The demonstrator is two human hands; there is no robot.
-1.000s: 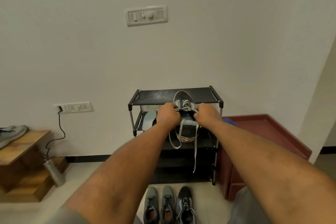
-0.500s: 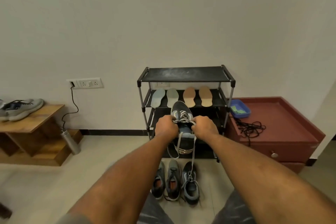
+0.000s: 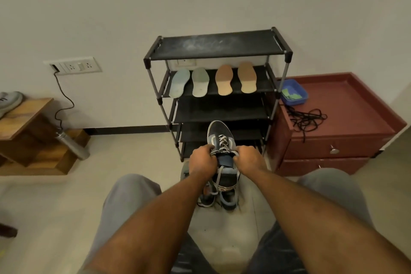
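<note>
A dark blue sneaker (image 3: 220,134) with pale laces is held in the air, low in front of a black shoe rack (image 3: 219,48) and above other shoes (image 3: 228,199) on the floor. Its long axis runs straight away from the person, toe toward the rack, heel hanging nearer them. The left hand (image 3: 202,160) and right hand (image 3: 250,158) flank the tongue at equal reach. Both sets of fingers are curled tight on the opening's edges by the top eyelets. Both forearms stretch forward between the knees.

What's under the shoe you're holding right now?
Under the shoe, held by the left hand and right hand, other shoes stand on the floor. Their far ends are covered by it and the hands, so their count is unclear.
</note>
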